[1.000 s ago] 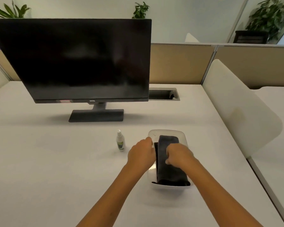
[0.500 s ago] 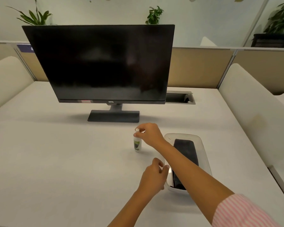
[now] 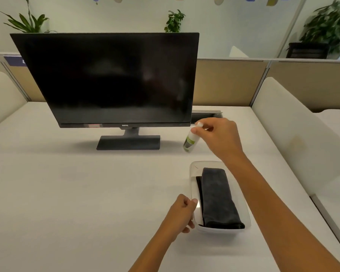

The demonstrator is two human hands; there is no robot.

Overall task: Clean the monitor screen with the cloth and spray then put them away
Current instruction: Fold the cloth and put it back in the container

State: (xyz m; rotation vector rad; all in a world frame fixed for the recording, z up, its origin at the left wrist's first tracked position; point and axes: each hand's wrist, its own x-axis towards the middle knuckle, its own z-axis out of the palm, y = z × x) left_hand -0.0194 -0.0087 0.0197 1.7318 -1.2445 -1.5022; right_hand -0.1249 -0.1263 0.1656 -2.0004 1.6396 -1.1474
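Observation:
A black monitor (image 3: 110, 79) stands on its base at the back of the white desk (image 3: 67, 193). My right hand (image 3: 220, 138) pinches the cap end of a small white spray bottle (image 3: 189, 141) with a green label, held tilted above the desk just right of the monitor's base. A folded dark grey cloth (image 3: 217, 197) lies inside a clear plastic container (image 3: 192, 169) at front right. My left hand (image 3: 182, 214) has curled fingers against the container's left rim.
A cable slot (image 3: 206, 116) is cut into the desk behind the bottle. Cream padded dividers (image 3: 294, 134) stand to the right and far left. Beige partition panels and potted plants line the back.
My right hand took the spray bottle by its top and lifted it off the desk, up and to the right. My left hand stayed by the container's edge.

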